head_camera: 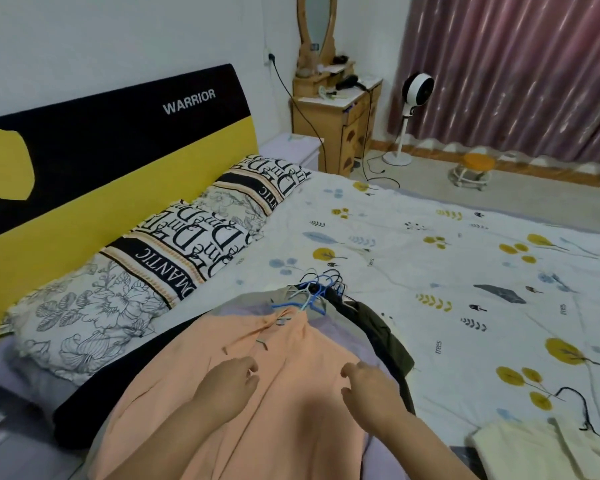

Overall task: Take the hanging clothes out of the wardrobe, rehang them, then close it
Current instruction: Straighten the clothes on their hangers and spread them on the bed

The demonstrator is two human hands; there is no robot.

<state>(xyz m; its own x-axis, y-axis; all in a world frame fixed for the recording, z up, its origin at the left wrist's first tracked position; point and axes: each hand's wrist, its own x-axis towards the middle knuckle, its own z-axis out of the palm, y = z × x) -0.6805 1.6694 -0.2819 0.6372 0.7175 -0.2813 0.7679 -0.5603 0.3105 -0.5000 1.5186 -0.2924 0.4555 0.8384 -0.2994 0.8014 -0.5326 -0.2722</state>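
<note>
On the bed (430, 258), a stack of clothes (371, 327) lies flat, collars toward the far side. Uppermost is an orange garment (284, 403); lavender, grey, black and olive layers show at its edges. Blue hangers (317, 289) bunch at the collar end, hooks resting on the sheet. Both hands hover at the orange garment, well apart: left hand (227, 389) and right hand (371, 389), each grip released, fingers loosely curled, grasping nothing.

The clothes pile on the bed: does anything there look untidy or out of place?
Yes. The hangers lie tangled in one bunch at the top of the pile, their hooks crossing, with the peach garment spread over the others.
</note>
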